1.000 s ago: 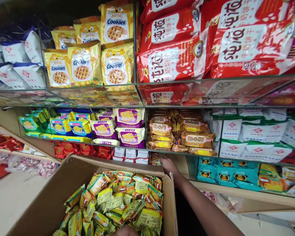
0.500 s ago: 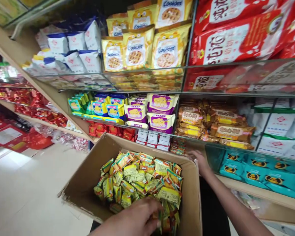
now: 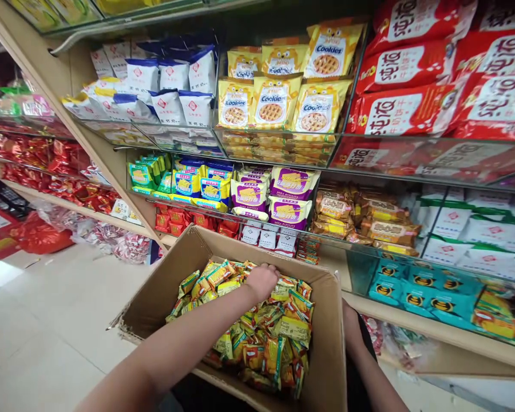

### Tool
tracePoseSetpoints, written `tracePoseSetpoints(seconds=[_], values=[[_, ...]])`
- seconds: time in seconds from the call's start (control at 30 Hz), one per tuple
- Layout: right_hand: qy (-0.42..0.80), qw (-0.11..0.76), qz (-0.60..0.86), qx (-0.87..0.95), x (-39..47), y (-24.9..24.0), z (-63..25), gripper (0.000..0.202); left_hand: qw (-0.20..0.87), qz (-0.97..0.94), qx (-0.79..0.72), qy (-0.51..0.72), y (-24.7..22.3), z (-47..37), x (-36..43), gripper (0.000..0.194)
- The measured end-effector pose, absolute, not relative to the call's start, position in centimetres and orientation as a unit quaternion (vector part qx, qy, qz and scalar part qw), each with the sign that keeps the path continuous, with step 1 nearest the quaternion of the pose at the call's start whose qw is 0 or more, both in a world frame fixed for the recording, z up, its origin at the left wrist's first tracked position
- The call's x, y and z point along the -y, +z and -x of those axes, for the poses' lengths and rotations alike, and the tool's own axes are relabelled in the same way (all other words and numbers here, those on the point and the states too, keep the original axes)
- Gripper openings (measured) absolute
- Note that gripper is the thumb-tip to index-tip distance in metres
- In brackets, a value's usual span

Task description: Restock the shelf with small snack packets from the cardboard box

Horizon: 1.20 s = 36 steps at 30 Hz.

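**My left hand has moved to the far side of the box**

Half a second ago it was over the near part; also my right hand has come down from the far corner to the outside of the right wall. The small yellow packets lie loosely in the box, and my left hand is over those near the far wall. Its fingers are curled, but I cannot tell if they grip a packet. My right fingers are hidden behind the cardboard, so their state I cannot tell either.

To do this sorting step well, I think I should touch only the top layer, lightly, because biscuits inside may break. My right hand had better steady the wall, and my left forearm should stay above the rim.
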State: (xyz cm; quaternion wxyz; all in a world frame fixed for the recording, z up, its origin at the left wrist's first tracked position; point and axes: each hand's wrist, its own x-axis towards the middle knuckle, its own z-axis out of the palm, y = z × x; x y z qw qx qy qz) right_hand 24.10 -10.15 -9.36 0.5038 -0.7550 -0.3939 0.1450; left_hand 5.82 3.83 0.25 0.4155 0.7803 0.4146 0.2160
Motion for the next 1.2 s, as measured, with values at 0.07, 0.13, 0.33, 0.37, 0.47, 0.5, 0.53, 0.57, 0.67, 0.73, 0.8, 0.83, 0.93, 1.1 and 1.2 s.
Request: tracePoseSetpoints(seconds=[0.07,0.13,0.33,0.37,0.47,0.5,0.53,0.57,0.67,0.73,0.8,0.83,0.93,1.1,1.2], values=[[0.132,0.534,0.76,0.347,10.7,-8.6,-24.4,0.042,0.425,-0.801,-0.376,0.19,1.5,-4.5,-4.2,0.013],[0.096,0.582,0.759,0.276,11.6,-6.9,-23.8,0.042,0.438,-0.818,-0.338,0.156,3.1,-3.1,-4.3,0.011],[0.155,0.602,0.71,0.331,12.1,1.9,-17.5,0.037,0.576,-0.771,-0.243,0.119,6.3,-1.4,-0.5,0.018],[0.174,0.576,0.715,0.357,11.7,2.8,-16.6,0.037,0.614,-0.738,-0.241,0.141,6.4,-1.5,0.3,0.021],[0.207,0.565,0.718,0.35,10.6,3.5,-15.0,0.042,0.695,-0.603,-0.309,0.241,6.0,-2.0,2.5,0.036],[0.205,0.574,0.718,0.335,10.3,3.3,-14.8,0.043,0.709,-0.553,-0.345,0.271,5.7,-2.2,3.0,0.037],[0.195,0.578,0.721,0.328,10.2,3.1,-14.6,0.042,0.716,-0.508,-0.378,0.294,5.4,-2.4,3.5,0.037],[0.18,0.573,0.727,0.332,10.0,2.9,-14.4,0.042,0.718,-0.474,-0.403,0.314,5.0,-2.5,3.9,0.037],[0.136,0.528,0.752,0.37,10.0,2.5,-13.9,0.04,0.69,-0.456,-0.414,0.381,4.1,-2.8,4.6,0.036],[0.135,0.509,0.757,0.386,10.1,2.6,-13.6,0.04,0.652,-0.493,-0.397,0.417,3.8,-2.8,4.8,0.033],[0.142,0.516,0.748,0.391,10.1,2.7,-13.4,0.04,0.615,-0.534,-0.388,0.431,3.7,-2.8,4.7,0.032],[0.141,0.524,0.743,0.392,10.1,2.8,-13.3,0.041,0.597,-0.552,-0.389,0.432,3.7,-2.8,4.6,0.032],[0.099,0.536,0.736,0.402,10.2,3.2,-13.2,0.041,0.55,-0.596,-0.397,0.43,4.0,-2.7,4.1,0.031],[-0.041,0.521,0.721,0.455,10.8,3.4,-13.4,0.035,0.497,-0.653,-0.4,0.409,4.6,-2.4,3.5,0.027],[-0.103,0.511,0.702,0.486,11.2,3.4,-13.5,0.029,0.473,-0.672,-0.395,0.411,4.9,-2.2,3.5,0.026]])
